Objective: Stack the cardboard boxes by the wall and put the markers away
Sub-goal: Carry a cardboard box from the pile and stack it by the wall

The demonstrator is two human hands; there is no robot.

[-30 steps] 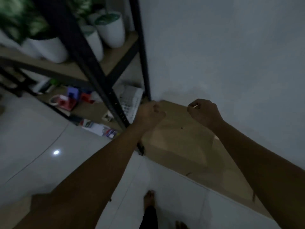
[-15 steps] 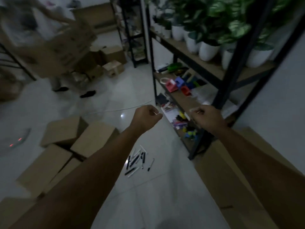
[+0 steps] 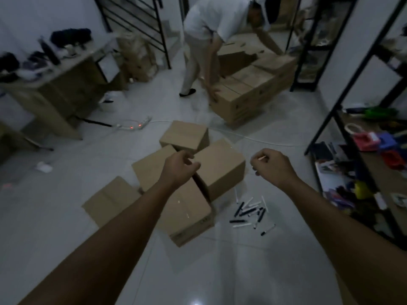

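Cardboard boxes lie in a loose cluster on the white floor, apparently not yet stacked by any wall. Markers are scattered on the tiles just beside the nearest box, ready for gathering. Both hands hover above, touching neither: the left hand has an empty, curled grip; the right hand seems to pinch a thin pale sliver.

1. My left hand and right hand hang curled above the cardboard boxes.
2. Markers lie scattered on the floor beside them.
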